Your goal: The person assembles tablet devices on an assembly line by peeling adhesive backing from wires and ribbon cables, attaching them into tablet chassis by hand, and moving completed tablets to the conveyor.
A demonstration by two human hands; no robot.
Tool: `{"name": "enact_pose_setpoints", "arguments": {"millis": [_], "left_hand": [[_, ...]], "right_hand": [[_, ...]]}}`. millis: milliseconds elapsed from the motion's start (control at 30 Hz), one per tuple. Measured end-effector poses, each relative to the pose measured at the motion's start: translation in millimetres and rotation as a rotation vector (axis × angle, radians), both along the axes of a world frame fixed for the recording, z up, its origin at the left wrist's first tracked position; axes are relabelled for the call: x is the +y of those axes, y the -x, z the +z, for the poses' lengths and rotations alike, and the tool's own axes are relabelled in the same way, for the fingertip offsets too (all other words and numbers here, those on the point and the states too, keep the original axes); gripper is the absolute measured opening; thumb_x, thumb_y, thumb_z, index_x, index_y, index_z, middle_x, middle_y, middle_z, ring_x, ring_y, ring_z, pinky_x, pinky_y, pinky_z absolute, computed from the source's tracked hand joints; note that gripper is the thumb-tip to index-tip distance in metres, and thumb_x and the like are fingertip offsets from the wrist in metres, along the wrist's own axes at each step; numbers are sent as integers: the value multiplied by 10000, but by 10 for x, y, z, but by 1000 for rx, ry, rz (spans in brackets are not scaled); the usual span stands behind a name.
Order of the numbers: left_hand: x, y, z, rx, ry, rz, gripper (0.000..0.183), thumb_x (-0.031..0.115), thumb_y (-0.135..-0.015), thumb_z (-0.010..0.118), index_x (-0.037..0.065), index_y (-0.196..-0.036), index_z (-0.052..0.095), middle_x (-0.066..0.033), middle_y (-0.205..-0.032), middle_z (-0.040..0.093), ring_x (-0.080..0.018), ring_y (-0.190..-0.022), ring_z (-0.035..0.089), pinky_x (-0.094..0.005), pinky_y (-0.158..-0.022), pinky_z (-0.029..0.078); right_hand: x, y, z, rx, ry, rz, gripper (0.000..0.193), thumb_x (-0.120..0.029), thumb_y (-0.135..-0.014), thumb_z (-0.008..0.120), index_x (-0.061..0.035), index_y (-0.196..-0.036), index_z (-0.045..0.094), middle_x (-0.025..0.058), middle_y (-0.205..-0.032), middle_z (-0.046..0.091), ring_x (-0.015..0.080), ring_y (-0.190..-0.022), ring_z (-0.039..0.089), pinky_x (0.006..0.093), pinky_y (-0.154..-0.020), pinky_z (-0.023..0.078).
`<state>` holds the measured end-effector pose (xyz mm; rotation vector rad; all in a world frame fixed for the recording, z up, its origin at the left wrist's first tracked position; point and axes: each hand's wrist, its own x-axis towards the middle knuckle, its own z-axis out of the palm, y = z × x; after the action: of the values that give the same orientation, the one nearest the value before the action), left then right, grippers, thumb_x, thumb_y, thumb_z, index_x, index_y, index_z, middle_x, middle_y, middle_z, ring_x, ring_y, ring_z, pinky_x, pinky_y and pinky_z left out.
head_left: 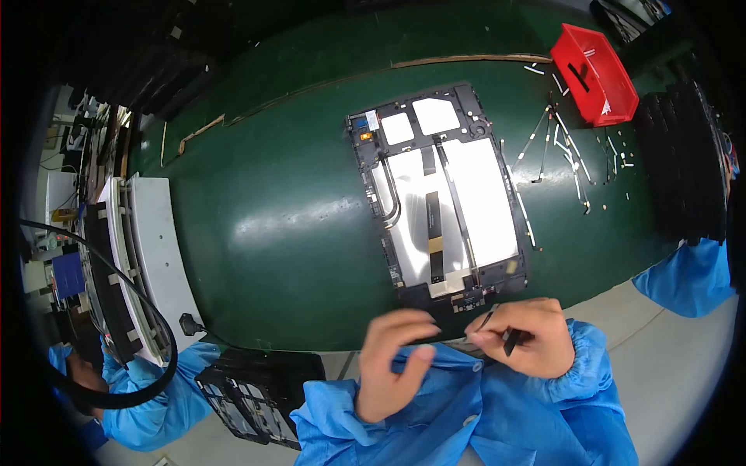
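Observation:
A flat device frame (464,101), black-edged with silvery plates and dark ribbon cables, lies open on the green worktable. Just off its near edge, my left hand (395,361) is raised with the fingers apart and nothing in it. To the right of it, my right hand (532,334) is closed around a thin black tool (512,342); its exact kind cannot be made out, as the fingers cover most of it. A small circuit board (468,301) at the frame's near edge is closest to the right hand. Neither hand visibly touches the frame.
A red bin (598,78) stands at the far right, with loose thin strips (571,151) scattered near it. Dark stacked panels (680,163) are at the right. White panels (159,256) and a black cable (167,342) are at the left, near another person's blue sleeve (148,412).

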<state>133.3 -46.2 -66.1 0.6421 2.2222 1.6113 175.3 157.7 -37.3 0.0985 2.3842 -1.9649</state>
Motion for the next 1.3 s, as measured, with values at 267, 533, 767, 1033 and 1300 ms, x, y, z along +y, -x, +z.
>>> {"name": "enact_pose_setpoints", "arguments": {"millis": [267,533,767,1033,1300], "left_hand": [[-112,-6,-10,-734,-407,10,616,237,-938,457,-48,-1420,201,-207,-1468,249,-307,-1388,213,-414,-1125,144],[-109,-65,-62,-693,-404,117,680,278,-943,453,-62,-1442,143,-182,-1531,92,-291,-1413,147,-410,-1126,135],[-140,85,-55,-775,-341,33,723,384,-958,391,-71,-1446,114,-153,-1538,101,-260,-1413,143,-382,-1111,162],[-136,19,-125,-794,-443,84,747,454,-954,360,-68,-1443,145,-152,-1532,131,-247,-1406,164,-373,-1114,155],[-202,111,-167,-1008,-572,147,599,405,-985,291,-41,-1383,338,-151,-1499,204,-254,-1375,210,-355,-1095,179]], "right_hand": [[-199,198,-266,38,-46,-335,91,-35,-744,740,-2,-802,678,69,-679,659,95,-529,576,214,-477,427],[-247,263,-412,84,-98,-415,109,-10,-763,726,39,-753,630,107,-737,677,84,-588,602,184,-498,426],[-251,309,-484,194,-226,-365,96,-2,-755,720,40,-761,633,121,-730,670,155,-590,641,218,-513,473],[-251,327,-442,188,-221,-356,103,-4,-743,724,41,-767,635,127,-709,664,194,-594,652,244,-521,488],[-278,275,-483,188,-205,-369,108,-11,-742,723,35,-769,629,129,-746,676,199,-581,647,261,-521,492]]}}
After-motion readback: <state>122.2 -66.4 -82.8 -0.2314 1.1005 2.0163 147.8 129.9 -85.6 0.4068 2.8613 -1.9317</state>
